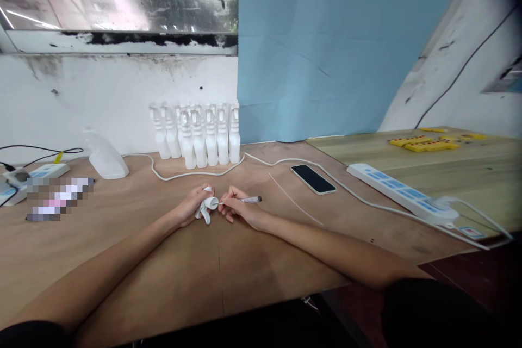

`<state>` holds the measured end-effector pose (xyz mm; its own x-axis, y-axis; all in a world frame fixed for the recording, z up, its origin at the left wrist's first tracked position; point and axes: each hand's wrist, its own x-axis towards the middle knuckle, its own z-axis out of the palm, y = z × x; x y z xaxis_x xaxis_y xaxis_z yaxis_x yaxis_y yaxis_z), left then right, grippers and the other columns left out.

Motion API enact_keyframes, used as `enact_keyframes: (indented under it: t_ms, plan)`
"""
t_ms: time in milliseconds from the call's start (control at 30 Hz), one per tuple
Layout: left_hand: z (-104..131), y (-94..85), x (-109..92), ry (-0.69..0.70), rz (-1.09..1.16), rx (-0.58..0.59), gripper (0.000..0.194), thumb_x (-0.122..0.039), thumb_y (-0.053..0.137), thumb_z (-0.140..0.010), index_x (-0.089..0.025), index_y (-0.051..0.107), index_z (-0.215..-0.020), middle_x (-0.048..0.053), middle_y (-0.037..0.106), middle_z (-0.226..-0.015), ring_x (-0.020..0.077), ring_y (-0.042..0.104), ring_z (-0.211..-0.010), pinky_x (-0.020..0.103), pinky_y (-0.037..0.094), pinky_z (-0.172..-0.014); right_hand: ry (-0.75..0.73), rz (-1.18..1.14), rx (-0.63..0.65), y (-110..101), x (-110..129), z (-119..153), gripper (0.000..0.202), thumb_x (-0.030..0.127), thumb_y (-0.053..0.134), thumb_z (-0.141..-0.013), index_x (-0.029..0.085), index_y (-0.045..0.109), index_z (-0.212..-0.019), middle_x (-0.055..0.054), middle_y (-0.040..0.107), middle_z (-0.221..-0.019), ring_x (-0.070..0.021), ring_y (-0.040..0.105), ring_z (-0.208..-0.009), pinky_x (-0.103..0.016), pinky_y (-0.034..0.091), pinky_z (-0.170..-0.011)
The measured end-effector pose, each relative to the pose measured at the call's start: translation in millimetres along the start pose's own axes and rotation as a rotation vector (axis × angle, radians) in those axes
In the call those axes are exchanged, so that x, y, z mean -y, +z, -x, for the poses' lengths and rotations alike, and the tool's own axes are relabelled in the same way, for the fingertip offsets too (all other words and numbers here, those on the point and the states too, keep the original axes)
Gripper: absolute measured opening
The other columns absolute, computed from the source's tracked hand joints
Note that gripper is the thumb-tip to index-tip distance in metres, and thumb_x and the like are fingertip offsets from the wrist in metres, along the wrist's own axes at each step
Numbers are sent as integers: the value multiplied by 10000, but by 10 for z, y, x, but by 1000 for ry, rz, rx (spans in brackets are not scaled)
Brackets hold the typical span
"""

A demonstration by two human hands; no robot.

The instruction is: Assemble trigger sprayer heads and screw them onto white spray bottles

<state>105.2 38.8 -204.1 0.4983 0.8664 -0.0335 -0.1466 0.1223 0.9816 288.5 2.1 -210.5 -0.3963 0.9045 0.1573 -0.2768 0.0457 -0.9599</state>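
Observation:
My left hand [191, 206] is closed around a white trigger spray head [211, 203], its round collar turned to the right and its trigger pointing down. From the right, my right hand [235, 205] grips a slim screwdriver-like tool [253, 199] with a clear handle and a dark end. Its thin metal shaft reaches the collar's opening; how far inside the tip sits, I cannot tell. A thin pale tube [296, 199] lies on the table to the right of my hands. Beyond them, several white spray bottles [211, 141] stand upright in a group.
A white bottle without a spray head [106, 156] stands at the left. A phone [313, 179] and a power strip [399, 193] lie right, another power strip [44, 176] left. A white cable [196, 174] crosses behind my hands. Yellow pieces [428, 144] lie at the far right.

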Motion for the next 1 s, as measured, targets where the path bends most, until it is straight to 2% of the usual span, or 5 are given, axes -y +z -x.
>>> enact_keyframes:
  t_ms: [467, 567, 700, 767, 1000]
  plan:
    - [-28, -19, -13, 14, 49, -3, 345, -437, 703, -734, -178, 477, -760, -26, 546, -559, 90, 473, -437, 164, 361, -384, -88, -3, 21, 39, -86, -13, 315, 416, 673, -847, 205, 446, -793, -45, 687, -851, -132, 608, -684, -223, 443, -520]
    - [-40, -27, -2, 12, 71, -11, 351, -448, 709, -735, -180, 484, -763, -35, 534, -537, 92, 473, -433, 166, 368, -387, -271, 318, 18, 12, -89, -1, 198, 388, 556, -924, 210, 488, -869, -61, 658, -946, -142, 601, -723, -258, 468, -567]
    - [-61, -39, 3, 5, 87, -31, 384, -482, 738, -751, -173, 514, -793, -37, 558, -569, 89, 498, -434, 164, 375, -378, -787, 1085, 62, -104, -18, -40, 108, 255, 558, -890, 198, 581, -979, -139, 569, -1284, -263, 568, -1127, -436, 495, -892]
    - [-70, -40, -2, -8, 84, -29, 388, -488, 747, -763, -161, 543, -816, -27, 577, -586, 89, 508, -429, 158, 352, -356, -979, 1329, 97, -166, 9, -76, 165, 244, 552, -892, 188, 608, -1037, -158, 560, -1334, -299, 558, -1170, -475, 482, -932]
    - [-63, -19, -25, -39, 109, 3, 396, -501, 721, -798, -146, 556, -739, -17, 552, -521, 77, 466, -384, 149, 301, -330, -1151, 1429, 165, -225, 49, -106, 191, 245, 540, -945, 163, 632, -1090, -172, 621, -1282, -263, 639, -1092, -392, 551, -895]
